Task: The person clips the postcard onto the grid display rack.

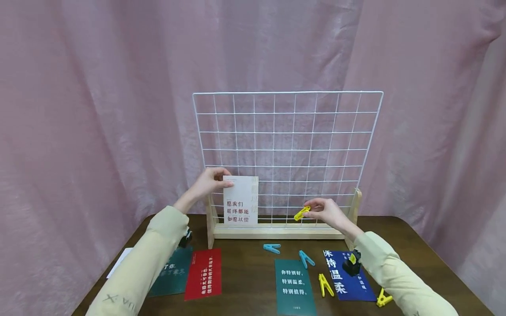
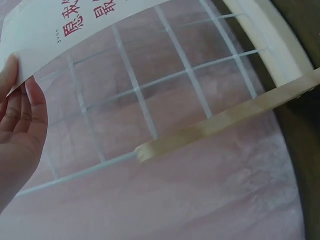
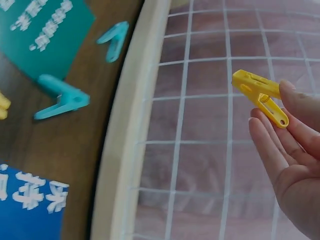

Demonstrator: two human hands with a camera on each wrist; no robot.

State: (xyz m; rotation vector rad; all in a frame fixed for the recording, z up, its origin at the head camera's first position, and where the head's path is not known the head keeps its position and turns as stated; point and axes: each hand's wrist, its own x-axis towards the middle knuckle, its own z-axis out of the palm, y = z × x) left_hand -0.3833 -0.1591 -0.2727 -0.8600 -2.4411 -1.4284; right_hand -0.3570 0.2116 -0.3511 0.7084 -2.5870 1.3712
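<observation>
A white card [image 1: 240,197] with red characters is pinched at its upper left corner by my left hand [image 1: 215,181]. It stands upright in front of the lower left part of a white wire grid [image 1: 293,140]. In the left wrist view, the thumb lies on the front of the card [image 2: 45,40] and the fingers are behind it. My right hand [image 1: 326,213] holds a yellow clothespin [image 1: 302,213] between thumb and fingers, before the grid's lower right part. The right wrist view shows the clothespin [image 3: 257,95] gripped by its handle end, apart from the wires.
The grid sits in a wooden stand [image 1: 276,233] on a dark brown table [image 1: 245,272]. On the table lie a red card [image 1: 203,274], green cards [image 1: 294,289], a blue card [image 1: 349,281], blue clothespins [image 1: 272,248] and yellow clothespins [image 1: 326,285]. A pink curtain [image 1: 118,109] hangs behind.
</observation>
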